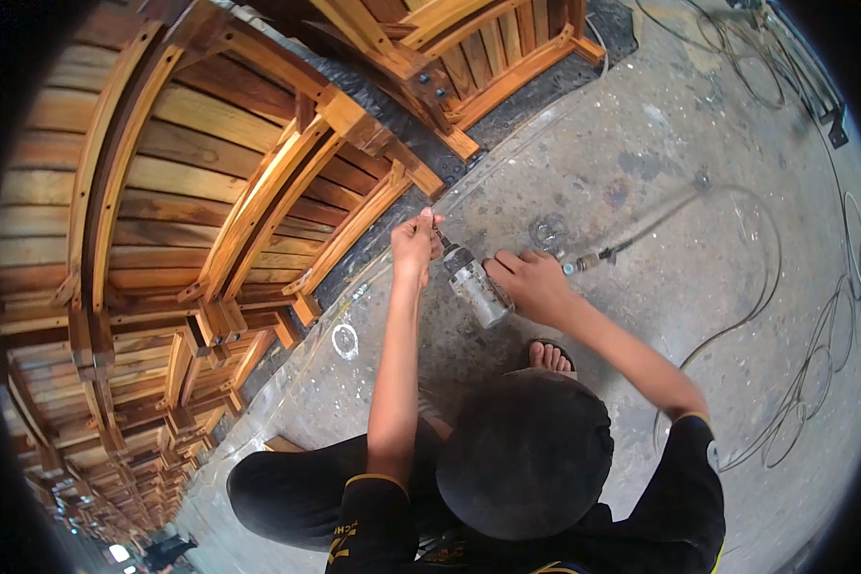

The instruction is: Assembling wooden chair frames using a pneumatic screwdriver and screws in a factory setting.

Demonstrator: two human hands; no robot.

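My right hand (536,285) is wrapped round the handle of a silver and dark air drill (478,292), just above the floor. A hose fitting (588,260) sticks out beyond that hand on its right side. The drill's nose points away and to the left, toward my left hand (413,251). There the fingers of my left hand pinch the thin dark bit at the drill's front end; the fingertips partly hide its tip. Close beyond my left hand is the corner of a slatted wooden furniture piece (359,120).
Several similar wooden pieces stand in a long row down the left, with another wooden piece (512,86) at the top. A dark air hose (770,277) curves over the speckled concrete floor (631,124) on the right. My sandalled foot (551,356) is below the drill.
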